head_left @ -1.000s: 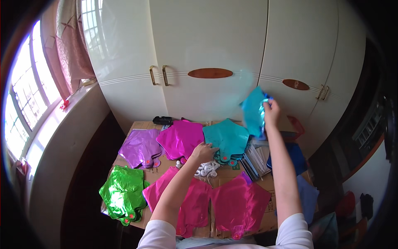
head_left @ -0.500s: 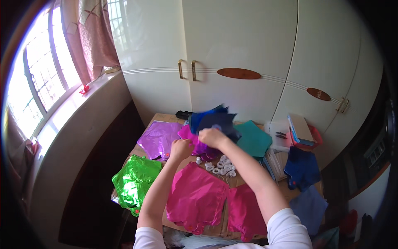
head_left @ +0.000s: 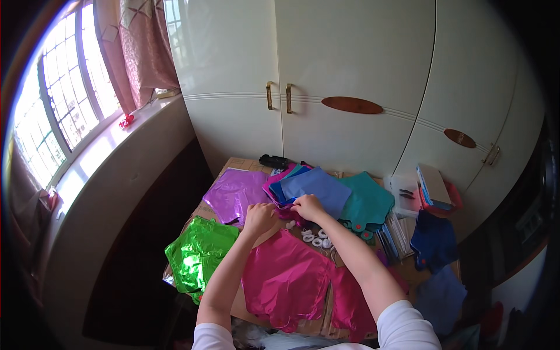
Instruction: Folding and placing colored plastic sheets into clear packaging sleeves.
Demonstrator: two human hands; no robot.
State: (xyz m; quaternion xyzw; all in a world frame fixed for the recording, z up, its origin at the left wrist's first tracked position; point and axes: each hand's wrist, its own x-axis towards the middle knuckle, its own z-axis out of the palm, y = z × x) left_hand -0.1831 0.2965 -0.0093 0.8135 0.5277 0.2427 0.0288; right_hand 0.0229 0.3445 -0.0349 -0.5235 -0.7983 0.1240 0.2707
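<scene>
A stack of pentagon-shaped fabric pieces, the topmost a blue-grey piece (head_left: 318, 188), lies at the back middle of the cardboard-covered table. Darker blue and magenta layers show under its left edge. My right hand (head_left: 307, 208) is closed at the front edge of the blue-grey piece. Just left of it my left hand (head_left: 260, 219) is closed too, its fingertips turned away so that anything in them is hidden. Small white rings (head_left: 317, 238) lie in front of my right hand. A shiny purple piece (head_left: 233, 195) lies behind my left hand, and a large magenta piece (head_left: 283, 280) nearer me.
A shiny green piece (head_left: 198, 254) lies left, a teal piece (head_left: 368, 201) right of the stack, and a navy piece (head_left: 433, 236) farther right. Booklets (head_left: 398, 236), a clear box (head_left: 401, 189) and a red basket (head_left: 454, 198) stand right. White cabinet doors (head_left: 350, 52) rise behind.
The blue pieces, raised and fanned out before, now lie flat with the blue-grey one on top. My right hand has come down toward me. The view has shifted slightly.
</scene>
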